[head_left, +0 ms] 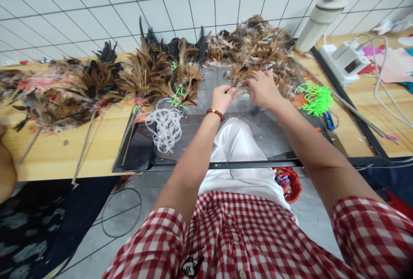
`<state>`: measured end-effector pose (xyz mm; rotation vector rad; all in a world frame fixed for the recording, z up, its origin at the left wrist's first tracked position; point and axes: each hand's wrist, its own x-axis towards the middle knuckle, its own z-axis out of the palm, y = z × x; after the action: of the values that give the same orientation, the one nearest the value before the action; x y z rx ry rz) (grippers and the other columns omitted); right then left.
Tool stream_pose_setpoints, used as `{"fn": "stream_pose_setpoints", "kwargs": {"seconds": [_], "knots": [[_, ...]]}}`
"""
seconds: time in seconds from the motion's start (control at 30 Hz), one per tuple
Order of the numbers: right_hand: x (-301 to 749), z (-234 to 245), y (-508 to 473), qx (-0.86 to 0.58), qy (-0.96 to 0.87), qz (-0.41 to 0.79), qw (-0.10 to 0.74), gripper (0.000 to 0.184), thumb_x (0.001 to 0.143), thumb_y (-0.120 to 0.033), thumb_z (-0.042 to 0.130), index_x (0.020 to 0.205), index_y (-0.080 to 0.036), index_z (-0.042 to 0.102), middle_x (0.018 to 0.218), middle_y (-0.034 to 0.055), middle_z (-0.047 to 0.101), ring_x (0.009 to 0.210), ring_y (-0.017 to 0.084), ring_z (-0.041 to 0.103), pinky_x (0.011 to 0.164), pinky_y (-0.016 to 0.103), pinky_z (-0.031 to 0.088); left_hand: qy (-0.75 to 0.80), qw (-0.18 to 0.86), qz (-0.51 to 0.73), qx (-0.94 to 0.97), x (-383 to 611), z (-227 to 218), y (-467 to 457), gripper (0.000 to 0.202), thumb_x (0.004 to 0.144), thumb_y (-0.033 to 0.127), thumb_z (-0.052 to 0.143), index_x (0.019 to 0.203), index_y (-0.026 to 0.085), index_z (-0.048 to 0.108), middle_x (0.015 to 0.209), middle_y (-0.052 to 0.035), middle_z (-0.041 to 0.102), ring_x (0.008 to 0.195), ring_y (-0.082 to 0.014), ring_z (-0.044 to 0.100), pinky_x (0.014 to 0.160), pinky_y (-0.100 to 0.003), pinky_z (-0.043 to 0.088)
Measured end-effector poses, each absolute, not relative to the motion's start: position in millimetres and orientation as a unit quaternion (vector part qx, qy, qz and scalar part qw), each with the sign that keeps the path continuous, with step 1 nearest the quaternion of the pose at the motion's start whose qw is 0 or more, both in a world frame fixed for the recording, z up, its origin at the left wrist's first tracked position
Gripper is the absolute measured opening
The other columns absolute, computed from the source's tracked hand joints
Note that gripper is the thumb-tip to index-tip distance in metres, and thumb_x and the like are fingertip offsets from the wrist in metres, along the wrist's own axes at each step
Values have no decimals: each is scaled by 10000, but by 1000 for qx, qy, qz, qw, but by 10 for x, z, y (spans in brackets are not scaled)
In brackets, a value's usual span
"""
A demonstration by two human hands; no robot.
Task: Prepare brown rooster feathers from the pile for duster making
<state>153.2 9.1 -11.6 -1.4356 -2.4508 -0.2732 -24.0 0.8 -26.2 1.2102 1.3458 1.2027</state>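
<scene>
My left hand (222, 97), with a red bead bracelet on its wrist, is closed in a pinch on brown feathers (238, 79). My right hand (263, 88) is closed on the same small bunch, right beside the left. Both hands work over a glass tabletop (274, 137), at the near edge of a big loose pile of brown feathers (258, 42). To the left lie finished feather dusters (155, 72) with thin stick handles. A tangle of clear plastic ties (165, 126) lies left of my left hand.
A bunch of neon green ties (318, 98) and blue snips (329, 119) lie right of my right hand. Further right stand a white device (343, 59), a white cylinder (319, 20) and cables. A red basket (288, 182) sits on the floor. Another person's arm (6, 167) shows at far left.
</scene>
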Motion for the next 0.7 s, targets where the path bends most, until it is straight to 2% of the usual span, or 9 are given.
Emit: {"fn": "stream_pose_setpoints", "kwargs": {"seconds": [0.17,0.23,0.3,0.4,0.5,0.6,0.7], "knots": [[1546,-74,82,-528,-828,-39,186,370,994,-246,433,1233,-192,710,1312,173,713,1194,357,607,1013,525,395,561,485,507,439,-245,-138,-64,286,898,123,685,616,172,677,555,36,591,524,-67,479,551,-193,342],[1521,-71,86,-517,-828,3,219,391,982,-260,460,1268,-196,718,1337,168,721,1199,348,630,993,501,429,567,483,512,429,-250,-104,-80,294,900,160,709,608,173,677,503,47,534,495,-65,415,517,-195,286],[1472,-80,86,-492,-834,41,248,386,979,-307,498,1267,-199,732,1311,159,743,1193,329,651,983,465,453,561,494,516,419,-245,-81,-92,281,901,154,711,621,170,686,519,44,554,492,-59,399,506,-193,268],[1398,-77,69,-466,-841,85,262,356,977,-368,537,1193,-211,772,1175,125,793,1083,291,693,958,416,471,545,522,516,405,-224,-45,-116,266,888,128,725,629,165,677,560,39,597,500,-46,423,512,-180,291],[1384,-23,47,-470,-840,94,256,338,984,-376,521,1068,-217,807,1022,104,804,951,265,699,906,395,471,531,564,514,369,-215,11,-157,260,905,143,719,654,161,657,597,29,630,526,-45,512,534,-170,350],[1430,41,41,-485,-837,48,247,349,990,-361,491,1029,-209,802,1005,122,788,970,286,684,926,427,447,517,603,518,317,-236,67,-200,221,946,154,674,726,154,653,698,10,703,584,-44,613,588,-160,430],[1467,64,33,-496,-838,3,228,356,1002,-354,456,1067,-212,776,1025,135,768,1049,326,650,980,483,406,508,620,517,302,-261,101,-227,183,943,165,700,767,145,651,721,0,722,593,-46,641,610,-158,468]]}}
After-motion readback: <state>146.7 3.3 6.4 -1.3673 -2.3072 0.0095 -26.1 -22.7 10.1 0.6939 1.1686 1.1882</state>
